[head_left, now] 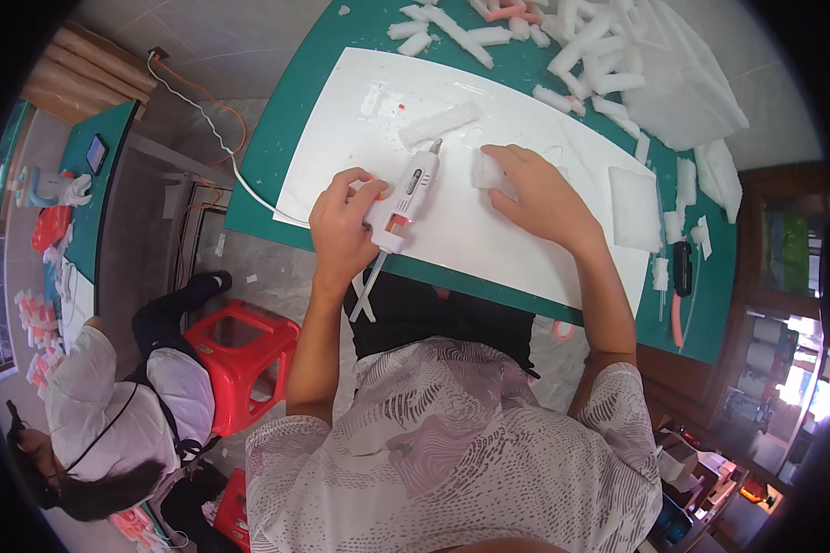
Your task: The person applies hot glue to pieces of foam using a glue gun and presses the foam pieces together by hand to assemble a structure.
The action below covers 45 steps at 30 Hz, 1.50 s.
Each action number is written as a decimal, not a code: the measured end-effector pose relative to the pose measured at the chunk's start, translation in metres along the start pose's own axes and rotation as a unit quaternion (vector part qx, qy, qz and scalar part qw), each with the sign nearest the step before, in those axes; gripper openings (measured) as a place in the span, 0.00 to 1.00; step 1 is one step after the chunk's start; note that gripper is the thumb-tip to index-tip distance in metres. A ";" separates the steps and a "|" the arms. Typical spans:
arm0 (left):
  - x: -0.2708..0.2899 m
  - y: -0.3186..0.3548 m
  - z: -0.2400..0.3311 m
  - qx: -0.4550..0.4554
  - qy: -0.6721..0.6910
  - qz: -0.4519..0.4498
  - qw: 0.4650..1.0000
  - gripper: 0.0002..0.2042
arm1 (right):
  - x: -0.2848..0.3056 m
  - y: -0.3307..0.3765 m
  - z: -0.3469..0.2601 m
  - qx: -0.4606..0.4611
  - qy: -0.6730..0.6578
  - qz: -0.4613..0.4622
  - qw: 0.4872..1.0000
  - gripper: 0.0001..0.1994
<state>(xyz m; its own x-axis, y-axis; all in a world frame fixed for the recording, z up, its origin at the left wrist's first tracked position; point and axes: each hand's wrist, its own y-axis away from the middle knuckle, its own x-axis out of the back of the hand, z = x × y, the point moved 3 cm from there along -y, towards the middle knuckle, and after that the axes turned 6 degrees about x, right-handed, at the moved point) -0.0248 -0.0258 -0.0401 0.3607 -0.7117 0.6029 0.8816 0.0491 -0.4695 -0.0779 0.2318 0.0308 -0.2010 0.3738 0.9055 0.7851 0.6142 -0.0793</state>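
Note:
My left hand (339, 229) is wrapped round the handle of a white hot glue gun (415, 187). Its metal nozzle points away from me, close to a strip of white foam (443, 124) lying on the white board (318, 147). A clear glue stick (369, 284) sticks out of the gun's back end. Right of the nozzle, my right hand (542, 196) bends over a small white foam piece (486, 171), thumb and fingers closed on it against the board. The palm hides part of that piece.
White foam strips (607, 64) and a large foam block (682, 83) heap at the far right of the green table (258, 198). A flat foam slab (634, 207) and a black-and-pink tool (681, 276) lie right. The gun's white cord (258, 195) trails left. Another person (111, 405) sits left beside a red stool (240, 355).

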 end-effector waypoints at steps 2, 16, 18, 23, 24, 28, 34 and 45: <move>0.000 0.000 0.000 -0.004 -0.005 0.000 1.000 0.19 | 0.001 0.001 0.001 -0.002 -0.008 -0.008 1.000 0.26; 0.000 -0.001 0.001 -0.008 0.000 -0.001 1.000 0.20 | 0.010 0.000 -0.007 -0.054 -0.066 -0.041 0.995 0.28; -0.001 -0.001 0.001 -0.010 0.001 -0.005 1.000 0.20 | 0.009 0.003 -0.007 -0.033 -0.064 -0.005 0.997 0.27; 0.000 -0.001 0.001 -0.005 -0.006 -0.012 1.000 0.20 | 0.023 0.018 -0.010 0.006 -0.077 0.063 0.995 0.26; 0.000 -0.001 0.001 -0.010 -0.004 -0.017 1.000 0.20 | 0.025 0.022 -0.009 0.004 -0.071 0.067 0.995 0.26; -0.002 -0.001 -0.001 -0.012 -0.015 -0.015 1.000 0.20 | 0.033 0.033 -0.002 -0.008 -0.046 0.065 0.997 0.24; -0.002 -0.002 0.005 -0.014 -0.009 -0.023 1.000 0.19 | 0.077 0.064 0.028 -0.047 -0.189 0.228 0.954 0.19; 0.040 -0.021 -0.024 0.062 -0.054 -0.014 0.996 0.17 | 0.019 0.092 0.078 -0.078 -0.270 0.141 0.949 0.34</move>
<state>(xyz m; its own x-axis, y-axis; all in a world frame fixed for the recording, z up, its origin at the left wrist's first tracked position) -0.0361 -0.0722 -0.0215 0.3605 -0.6346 0.6836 0.9202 0.1221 -0.3719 -0.0549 0.3501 0.0081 -0.2084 0.8352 0.5090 0.9210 0.3426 -0.1851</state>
